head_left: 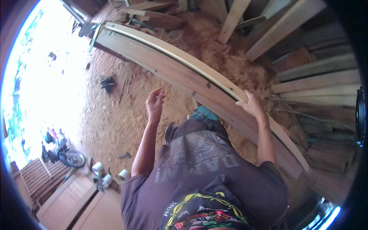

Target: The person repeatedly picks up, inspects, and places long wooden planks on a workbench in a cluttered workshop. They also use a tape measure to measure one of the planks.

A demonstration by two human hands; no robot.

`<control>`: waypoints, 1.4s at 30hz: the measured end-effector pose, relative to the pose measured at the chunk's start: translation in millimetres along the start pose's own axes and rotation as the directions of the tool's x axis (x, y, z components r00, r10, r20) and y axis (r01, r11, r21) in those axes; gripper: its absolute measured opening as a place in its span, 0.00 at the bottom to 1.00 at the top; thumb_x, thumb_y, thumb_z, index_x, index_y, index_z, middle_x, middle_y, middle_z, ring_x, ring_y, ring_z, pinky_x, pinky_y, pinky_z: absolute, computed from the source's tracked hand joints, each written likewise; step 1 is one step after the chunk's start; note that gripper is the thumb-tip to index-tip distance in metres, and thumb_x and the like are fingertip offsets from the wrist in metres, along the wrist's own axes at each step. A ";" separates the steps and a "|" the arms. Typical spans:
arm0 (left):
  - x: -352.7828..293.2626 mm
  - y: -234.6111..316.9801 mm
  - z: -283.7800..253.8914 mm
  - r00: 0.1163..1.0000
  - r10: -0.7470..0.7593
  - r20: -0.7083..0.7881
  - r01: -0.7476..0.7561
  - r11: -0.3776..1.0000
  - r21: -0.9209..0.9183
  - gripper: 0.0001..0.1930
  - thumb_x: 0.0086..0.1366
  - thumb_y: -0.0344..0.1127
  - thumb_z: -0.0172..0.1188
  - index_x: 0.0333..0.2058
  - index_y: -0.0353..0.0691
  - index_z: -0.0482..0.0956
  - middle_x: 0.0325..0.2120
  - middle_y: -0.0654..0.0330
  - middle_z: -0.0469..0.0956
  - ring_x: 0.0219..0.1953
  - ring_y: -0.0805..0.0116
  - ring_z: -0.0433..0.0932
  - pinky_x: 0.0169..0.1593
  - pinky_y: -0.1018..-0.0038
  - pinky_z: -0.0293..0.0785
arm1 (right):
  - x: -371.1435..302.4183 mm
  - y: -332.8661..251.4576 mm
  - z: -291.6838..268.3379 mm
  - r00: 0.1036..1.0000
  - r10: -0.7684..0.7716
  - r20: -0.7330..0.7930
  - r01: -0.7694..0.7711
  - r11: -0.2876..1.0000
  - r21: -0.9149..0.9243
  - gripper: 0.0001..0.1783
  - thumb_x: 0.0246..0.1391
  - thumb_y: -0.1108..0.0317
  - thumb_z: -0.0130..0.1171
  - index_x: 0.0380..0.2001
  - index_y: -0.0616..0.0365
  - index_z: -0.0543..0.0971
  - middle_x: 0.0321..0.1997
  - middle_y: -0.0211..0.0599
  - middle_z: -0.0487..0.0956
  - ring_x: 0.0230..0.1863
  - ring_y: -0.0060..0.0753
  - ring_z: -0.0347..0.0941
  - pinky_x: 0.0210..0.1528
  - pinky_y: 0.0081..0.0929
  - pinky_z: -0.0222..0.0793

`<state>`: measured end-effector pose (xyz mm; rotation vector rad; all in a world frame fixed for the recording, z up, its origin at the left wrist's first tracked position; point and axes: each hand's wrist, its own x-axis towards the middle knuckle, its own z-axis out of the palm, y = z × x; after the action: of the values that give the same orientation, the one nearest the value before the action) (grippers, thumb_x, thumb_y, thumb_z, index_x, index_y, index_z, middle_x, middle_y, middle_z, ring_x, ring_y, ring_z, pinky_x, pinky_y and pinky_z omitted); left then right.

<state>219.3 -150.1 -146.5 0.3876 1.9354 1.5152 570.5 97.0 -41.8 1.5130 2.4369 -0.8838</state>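
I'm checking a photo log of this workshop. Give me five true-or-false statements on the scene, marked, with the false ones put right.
1. The right hand is on the pale strip. True.
2. The left hand is on it too. False: it is raised, apart from the strip.
3. The strip runs along a brown beam. True.
4. The ground is white tile. False: it is brown and earthy.
5. A wheel shows at the upper right. False: it is at the lower left.

Open air surrounds the left hand (pixel 155 101); counter (pixel 172 73) and board (pixel 191 60) bar the way ahead, planks (pixel 318 81) the right.
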 end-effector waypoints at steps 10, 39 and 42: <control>55.6 114.3 103.9 0.819 0.363 0.445 -0.573 0.479 0.664 0.36 0.61 0.34 0.69 0.68 0.48 0.67 0.67 0.51 0.67 0.68 0.53 0.67 0.69 0.54 0.64 | 21.6 10.0 23.5 0.998 -0.050 -0.030 0.051 0.997 0.052 0.38 0.48 0.61 0.74 0.63 0.52 0.73 0.52 0.50 0.84 0.54 0.55 0.80 0.56 0.48 0.74; 60.8 159.4 18.1 0.660 0.240 0.712 -0.741 0.051 0.670 0.27 0.51 0.34 0.67 0.54 0.50 0.82 0.52 0.69 0.83 0.55 0.68 0.78 0.62 0.62 0.64 | -61.8 -27.8 14.7 0.997 -0.051 0.061 0.054 0.998 -0.044 0.44 0.37 0.68 0.80 0.62 0.50 0.77 0.46 0.56 0.84 0.50 0.60 0.81 0.51 0.48 0.75; 43.5 139.1 -17.4 0.700 0.296 0.650 -0.698 0.092 0.710 0.27 0.50 0.34 0.69 0.53 0.52 0.82 0.51 0.70 0.83 0.54 0.68 0.78 0.62 0.61 0.65 | -64.9 -50.1 24.7 0.989 -0.137 0.059 0.141 0.987 -0.072 0.42 0.38 0.69 0.79 0.61 0.51 0.78 0.47 0.56 0.84 0.49 0.60 0.81 0.50 0.48 0.75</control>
<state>154.2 -97.2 -26.0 1.9416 2.2683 0.2208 554.6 17.2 -15.2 1.2907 2.5314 -0.8331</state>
